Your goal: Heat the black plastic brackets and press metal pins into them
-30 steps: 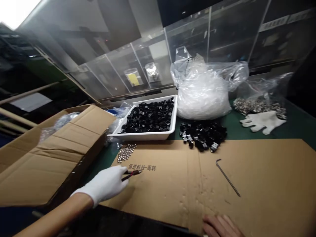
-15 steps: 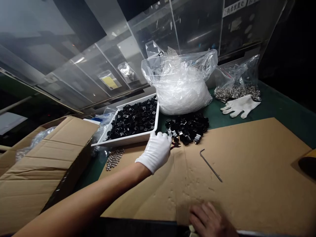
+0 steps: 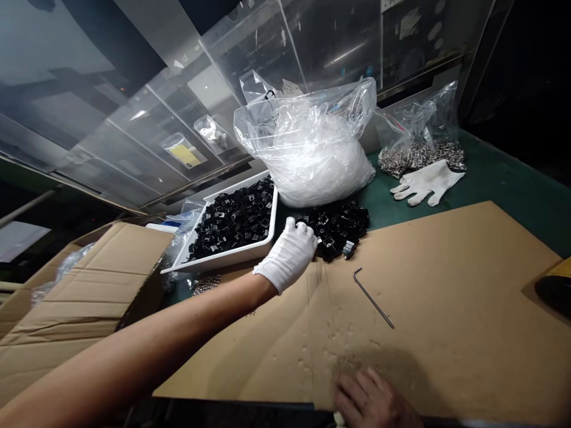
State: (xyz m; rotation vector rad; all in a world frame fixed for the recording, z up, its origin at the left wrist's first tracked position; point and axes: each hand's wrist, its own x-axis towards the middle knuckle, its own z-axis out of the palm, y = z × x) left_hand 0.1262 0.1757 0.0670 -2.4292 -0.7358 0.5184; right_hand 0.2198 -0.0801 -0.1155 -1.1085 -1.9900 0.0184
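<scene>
My left hand (image 3: 288, 255), in a white glove, reaches to the near left edge of a loose pile of black clip-like parts (image 3: 341, 223). Its fingers are curled, and what they hold, if anything, is hidden. Beside it stands a white tray (image 3: 227, 260) heaped with similar black parts. My right hand (image 3: 372, 397), bare, rests low at the front edge of the cardboard sheet (image 3: 455, 297) with its fingers bent under. A small pale thing (image 3: 339, 418) shows below these fingers, too little of it to name. An L-shaped hex key (image 3: 373, 298) lies between the hands.
Behind the pile sits a large clear bag (image 3: 316, 154) of translucent pieces. At the back right are a bag of small metal parts (image 3: 422, 156) and a white glove (image 3: 428, 183). Small metal pieces (image 3: 207, 285) lie by the tray; a cardboard box (image 3: 84, 279) stands left.
My left hand has shifted slightly toward the black pile. The dark-jawed, red-handled tool that showed beside it is out of sight. My right hand stays near the front edge; the whole view has shifted slightly.
</scene>
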